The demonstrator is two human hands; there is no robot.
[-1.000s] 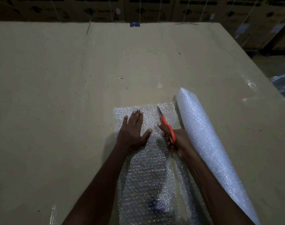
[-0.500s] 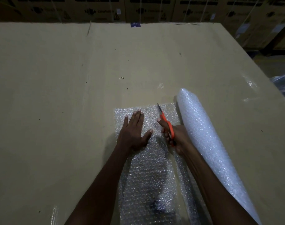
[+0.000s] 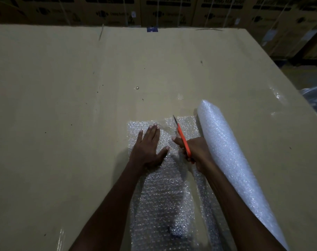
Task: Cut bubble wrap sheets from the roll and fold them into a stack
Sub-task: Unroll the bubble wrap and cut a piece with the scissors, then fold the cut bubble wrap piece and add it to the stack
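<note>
Lying flat on the cardboard table top (image 3: 81,124), the bubble wrap sheet (image 3: 163,196) runs from the near edge toward the middle, with the bubble wrap roll (image 3: 224,151) just beside it on the right, slanting near-right to far-left. The left hand (image 3: 146,147) presses the sheet's far end with straight, spread fingers. The right hand (image 3: 193,151) grips the orange-handled scissors (image 3: 181,136), whose blades point far along the cut, close to the sheet's far edge. Stacked printed cartons (image 3: 163,11) line the far side.
</note>
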